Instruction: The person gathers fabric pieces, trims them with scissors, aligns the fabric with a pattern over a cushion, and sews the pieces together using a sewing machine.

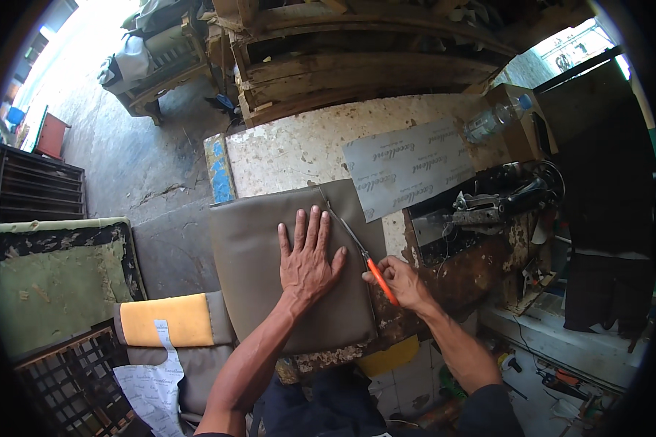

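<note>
A grey-brown leather-like cushion cover lies across the near edge of the worktable. On top of it my left hand rests flat, fingers spread and holding nothing. To its right, my right hand is closed around orange-handled scissors. Their long thin metal end slants up and left over the cover, its tip near the far edge, a little beyond my left fingertips. They are seen nearly edge-on, so I cannot tell whether the blades are apart.
Printed backing sheet lies beyond the cover. A sewing machine is set into the table at right, with a plastic bottle behind. Wooden framing borders the far side. A yellow-and-grey padded piece stands at lower left.
</note>
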The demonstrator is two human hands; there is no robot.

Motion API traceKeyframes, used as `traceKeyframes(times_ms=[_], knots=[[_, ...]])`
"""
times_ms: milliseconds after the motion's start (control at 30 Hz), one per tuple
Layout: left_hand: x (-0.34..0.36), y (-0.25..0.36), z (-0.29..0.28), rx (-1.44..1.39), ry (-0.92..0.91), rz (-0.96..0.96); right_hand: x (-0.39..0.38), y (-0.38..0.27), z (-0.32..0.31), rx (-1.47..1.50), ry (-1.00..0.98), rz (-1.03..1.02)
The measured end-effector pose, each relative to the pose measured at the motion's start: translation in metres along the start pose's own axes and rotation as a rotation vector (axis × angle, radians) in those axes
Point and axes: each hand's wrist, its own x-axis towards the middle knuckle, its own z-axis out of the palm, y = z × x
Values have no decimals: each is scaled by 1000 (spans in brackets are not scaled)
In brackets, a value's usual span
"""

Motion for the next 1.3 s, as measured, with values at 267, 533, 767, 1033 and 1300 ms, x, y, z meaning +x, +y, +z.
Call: traceKeyframes(times_ms=[267,533,767,1033,1300], knots=[[-1,0,0,13,-4,-7,6,-15,3,-62,38,-37],[3,-1,1,-3,6,-3,22,-20,7,-79,60,-58],[-1,-3,3,5,9,-3,25,-35,22,-114,122,-24],[-2,-2,4,-21,8,-3,38,-32,40,-231,238,-83],[0,-1,6,-14,54,2,43,-51,47,-261,295,-99]])
